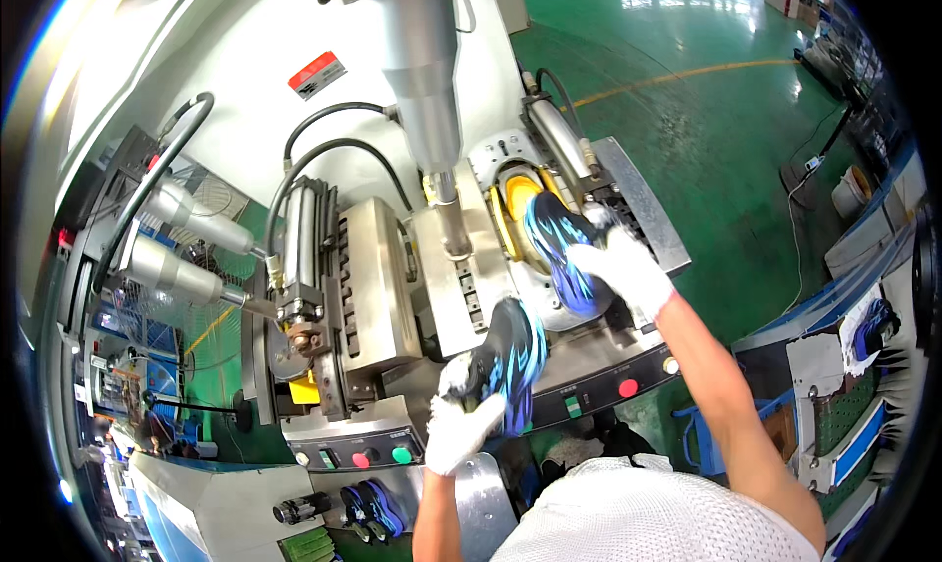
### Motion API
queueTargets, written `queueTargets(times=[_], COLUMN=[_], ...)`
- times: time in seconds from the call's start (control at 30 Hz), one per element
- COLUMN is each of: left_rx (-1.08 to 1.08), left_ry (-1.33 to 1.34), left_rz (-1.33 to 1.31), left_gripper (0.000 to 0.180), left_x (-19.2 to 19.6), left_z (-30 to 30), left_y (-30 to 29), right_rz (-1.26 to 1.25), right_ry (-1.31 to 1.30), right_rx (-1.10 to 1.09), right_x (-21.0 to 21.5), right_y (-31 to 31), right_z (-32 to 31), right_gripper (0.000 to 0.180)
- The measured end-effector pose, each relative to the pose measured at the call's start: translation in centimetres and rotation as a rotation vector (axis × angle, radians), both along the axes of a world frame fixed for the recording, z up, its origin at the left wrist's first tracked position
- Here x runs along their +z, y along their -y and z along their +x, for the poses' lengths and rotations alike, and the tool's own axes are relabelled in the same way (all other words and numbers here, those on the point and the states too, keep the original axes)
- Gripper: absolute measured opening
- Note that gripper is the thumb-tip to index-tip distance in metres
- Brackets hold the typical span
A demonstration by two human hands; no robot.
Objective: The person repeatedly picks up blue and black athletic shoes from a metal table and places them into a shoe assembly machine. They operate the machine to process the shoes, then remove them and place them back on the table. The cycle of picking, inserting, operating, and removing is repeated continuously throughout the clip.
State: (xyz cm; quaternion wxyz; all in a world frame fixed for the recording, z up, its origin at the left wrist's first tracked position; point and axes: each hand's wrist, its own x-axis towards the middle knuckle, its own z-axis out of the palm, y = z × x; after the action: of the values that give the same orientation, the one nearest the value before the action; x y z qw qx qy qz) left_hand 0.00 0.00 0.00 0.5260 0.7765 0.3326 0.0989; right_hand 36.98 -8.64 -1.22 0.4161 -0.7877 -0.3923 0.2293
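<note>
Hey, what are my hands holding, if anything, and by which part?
Your left hand grips a blue-black shoe by the left side of its near half; your right hand holds a second shoe by its right side, about midway.

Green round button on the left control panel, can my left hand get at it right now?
Probably yes: the green button sits close beside your left hand, with nothing visible between them, though that hand is holding a blue-and-black shoe.
</note>
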Motion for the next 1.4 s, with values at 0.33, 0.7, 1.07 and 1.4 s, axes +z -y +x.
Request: queueTargets(times=[0.33, 0.7, 1.07, 1.4], left_rx=[0.83, 1.511, 1.188, 1.778], left_ry=[-0.749, -0.369, -0.025, 0.035], left_rz=[-0.199, -0.13, -0.359, -0.247], left_gripper=[0.069, 0.093, 0.07, 0.078], left_x=[-5.5, -28.4, -24.3, -20.8], left_z=[-26.9, -30.8, -35.2, -40.5], left_y=[14.8, 28.0, 30.2, 36.8], right_rz=[-0.349, -0.041, -0.474, -0.473], right_ry=[0.506, 0.496, 1.054, 0.095], right_rx=[-0.198, 0.012, 0.635, 1.06], right_x=[-15.0, -7.7, -16.2, -25.0], right_y=[-18.2, -8.8, 5.0, 12.8], right_z=[2.9, -8.5, -33.7, -57.1], right_gripper=[0.04, 0.085, 0.104, 0.114])
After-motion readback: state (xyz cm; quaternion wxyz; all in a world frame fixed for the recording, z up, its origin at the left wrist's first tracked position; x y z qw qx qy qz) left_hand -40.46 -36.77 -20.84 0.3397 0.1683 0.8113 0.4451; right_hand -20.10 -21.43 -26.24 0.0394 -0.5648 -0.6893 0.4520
